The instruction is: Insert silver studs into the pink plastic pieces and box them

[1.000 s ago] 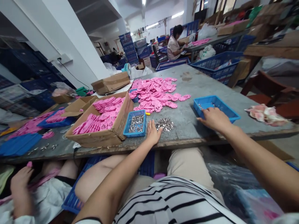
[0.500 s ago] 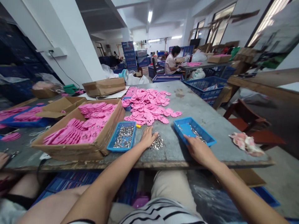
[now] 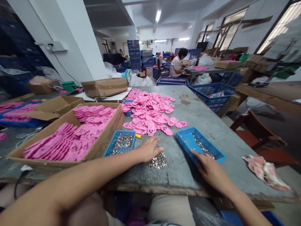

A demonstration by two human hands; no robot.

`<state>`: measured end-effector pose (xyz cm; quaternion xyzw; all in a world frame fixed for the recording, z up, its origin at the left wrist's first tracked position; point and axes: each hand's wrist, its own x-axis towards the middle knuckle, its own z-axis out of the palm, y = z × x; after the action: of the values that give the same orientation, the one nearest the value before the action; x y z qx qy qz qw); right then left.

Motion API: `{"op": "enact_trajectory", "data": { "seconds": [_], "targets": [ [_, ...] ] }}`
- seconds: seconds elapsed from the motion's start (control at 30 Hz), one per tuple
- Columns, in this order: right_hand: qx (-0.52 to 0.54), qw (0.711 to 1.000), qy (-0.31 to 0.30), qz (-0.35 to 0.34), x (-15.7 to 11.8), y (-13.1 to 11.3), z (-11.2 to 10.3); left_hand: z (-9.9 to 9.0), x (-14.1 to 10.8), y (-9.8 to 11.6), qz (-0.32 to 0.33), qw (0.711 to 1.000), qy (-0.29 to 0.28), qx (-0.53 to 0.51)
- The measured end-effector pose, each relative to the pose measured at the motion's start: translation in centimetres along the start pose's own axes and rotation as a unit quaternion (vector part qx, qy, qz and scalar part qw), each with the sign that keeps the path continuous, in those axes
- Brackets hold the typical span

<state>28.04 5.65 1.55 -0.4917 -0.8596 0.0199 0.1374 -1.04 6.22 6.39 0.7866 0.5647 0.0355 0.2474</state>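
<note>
My left hand [image 3: 150,150] lies palm down with its fingers out, at the far-left side of a loose pile of small shiny metal pieces [image 3: 159,161], covering part of it. At the near-left rim of a blue tray [image 3: 181,134], my right hand [image 3: 208,166] grips the edge, with a finger over the rim and the other fingers partly hidden. Small metal pieces lie in a band along that tray's far side. Left of my left hand stands a second blue tray [image 3: 107,152], filled with similar metal pieces [image 3: 122,143].
Pink flat pieces [image 3: 152,110] are heaped beyond my hands. A cardboard box [image 3: 103,138] of more pink pieces [image 3: 54,141] stands left. A small yellow item [image 3: 138,136] lies by the left tray, a crumpled cloth [image 3: 265,171] at right. Another person [image 3: 177,65] sits farther back.
The view has come closer to the table, and the things on it appear lower and larger. My left forearm now slants more across from the left. Both hands stay at about the same places.
</note>
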Motion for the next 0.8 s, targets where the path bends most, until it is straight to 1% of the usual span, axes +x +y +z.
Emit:
{"op": "enact_trajectory", "data": {
  "seconds": [0.1, 0.17, 0.2, 0.27, 0.33, 0.4, 0.47, 0.53, 0.6, 0.7, 0.8],
  "targets": [
    [-0.004, 1.000, -0.011, -0.009, 0.6, 0.6, 0.0, -2.8, -2.0, -0.6, 0.052, 0.997, -0.043, 0.035],
    [-0.012, 1.000, -0.016, -0.019, 0.8, 1.1, -0.1, -4.0, -3.6, -1.4, 0.073, 0.993, -0.069, 0.055],
    [-0.019, 0.999, -0.015, -0.028, 0.9, 1.2, -0.2, -4.3, -4.3, -1.8, 0.070, 0.992, -0.079, 0.067],
    [-0.040, 0.998, 0.008, -0.050, 1.1, 1.3, -0.5, -4.7, -5.6, -2.4, 0.037, 0.989, -0.090, 0.113],
    [-0.063, 0.994, 0.054, -0.075, 1.5, 0.7, -1.0, -4.8, -6.6, -2.6, -0.007, 0.978, -0.104, 0.178],
    [-0.067, 0.987, 0.097, -0.106, 2.1, -0.6, -1.5, -4.7, -7.3, -2.6, -0.038, 0.964, -0.132, 0.229],
    [-0.047, 0.982, 0.108, -0.150, 3.1, -2.5, -1.6, -4.6, -7.7, -2.6, -0.047, 0.952, -0.164, 0.253],
    [-0.015, 0.976, 0.091, -0.196, 4.3, -4.7, -1.2, -4.3, -8.1, -2.8, -0.047, 0.948, -0.175, 0.261],
    [0.016, 0.972, 0.063, -0.224, 5.7, -6.7, -0.2, -4.0, -8.5, -3.4, -0.049, 0.946, -0.181, 0.263],
    [0.048, 0.972, 0.032, -0.230, 8.2, -8.9, 1.4, -3.3, -9.0, -4.5, -0.047, 0.942, -0.199, 0.265],
    [0.049, 0.974, 0.012, -0.220, 11.0, -10.3, 2.6, -2.5, -9.3, -5.4, -0.022, 0.942, -0.202, 0.267]
  ]
}}
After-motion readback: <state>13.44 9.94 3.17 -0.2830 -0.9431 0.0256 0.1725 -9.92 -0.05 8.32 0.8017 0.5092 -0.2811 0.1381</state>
